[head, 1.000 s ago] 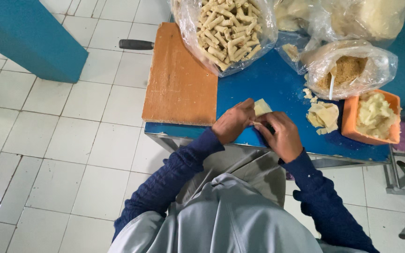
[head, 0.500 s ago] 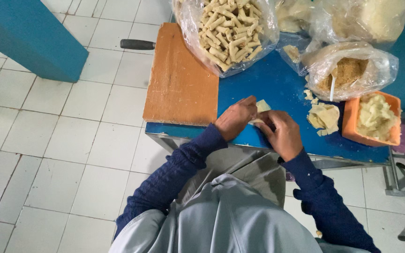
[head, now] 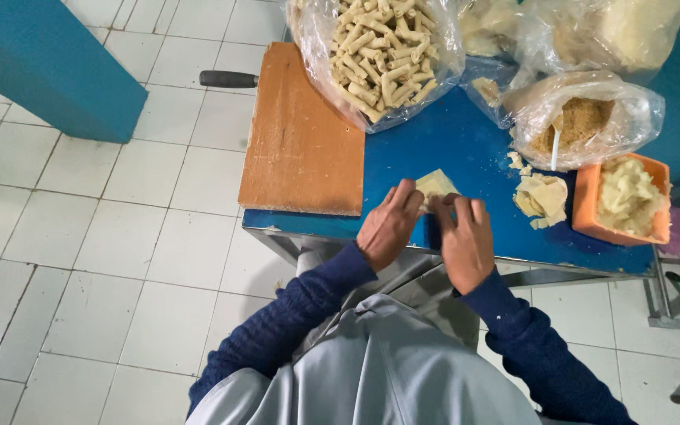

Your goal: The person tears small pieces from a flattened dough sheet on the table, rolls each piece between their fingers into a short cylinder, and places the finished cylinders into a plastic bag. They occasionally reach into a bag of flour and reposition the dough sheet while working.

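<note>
Pinching pale wrapper on blue table, corner pointing away: left hand, right hand.

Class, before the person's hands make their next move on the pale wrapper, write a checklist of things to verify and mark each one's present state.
1. Both hands on the wrapper: left hand and right hand touch it. Ok.
2. Wrapper lies on the blue table. Ok.
3. Filling inside the wrapper: hidden by fingers. Cannot tell.
4. Spare wrappers beside the right hand. Ok.
5. Orange tub holds pale filling. Ok.
6. Bag of finished rolls open. Ok.
</note>
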A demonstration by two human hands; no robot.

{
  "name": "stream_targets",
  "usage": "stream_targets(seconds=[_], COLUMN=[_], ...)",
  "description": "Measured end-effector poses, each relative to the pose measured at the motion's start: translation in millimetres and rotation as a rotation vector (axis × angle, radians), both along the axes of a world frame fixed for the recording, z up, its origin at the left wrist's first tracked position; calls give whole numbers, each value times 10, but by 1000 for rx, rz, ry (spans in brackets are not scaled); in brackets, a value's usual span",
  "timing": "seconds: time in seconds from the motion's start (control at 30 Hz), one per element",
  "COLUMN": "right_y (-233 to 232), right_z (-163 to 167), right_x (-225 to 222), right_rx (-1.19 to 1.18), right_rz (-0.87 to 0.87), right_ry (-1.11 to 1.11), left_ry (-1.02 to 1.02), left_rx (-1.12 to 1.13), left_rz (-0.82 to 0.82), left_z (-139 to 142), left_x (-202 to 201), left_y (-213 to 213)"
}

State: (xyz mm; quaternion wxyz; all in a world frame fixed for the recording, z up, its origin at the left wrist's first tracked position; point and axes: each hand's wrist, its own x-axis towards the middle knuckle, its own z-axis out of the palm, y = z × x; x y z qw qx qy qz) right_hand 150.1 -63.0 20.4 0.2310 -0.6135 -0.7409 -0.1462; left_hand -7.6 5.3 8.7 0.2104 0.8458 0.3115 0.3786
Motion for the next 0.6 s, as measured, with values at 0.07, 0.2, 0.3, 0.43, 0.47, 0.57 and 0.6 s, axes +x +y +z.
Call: stream_targets(seconds=[0.07,0.2,0.3,0.43,0.47,0.57,0.6], right_y=[5,158,339,537,560,585,576], right_z=[-6,-28,-51,-34,-15,34,36], right_x=[-2,53,130,298,346,410,402], right_rx=[-23,-36,-42,-64,-60,-97,-139], right_rz=[-36,-106,-122,-26,33,180,203], right_ry=[-52,-195,-235,-122,-61,119,180], left_ry=[56,87,118,55,50,43,43], left_rx=[88,211,136,202,205,214,218], left_rz=[19,16,-23,-15,-12,-1,-2], left_z=[-21,-57,-66,-61,-59,-50,-50], left_x=[-29,-68,-68,-64,-67,-65,-64], left_y=[-79,-120,-108,-107,-111,-113,-114])
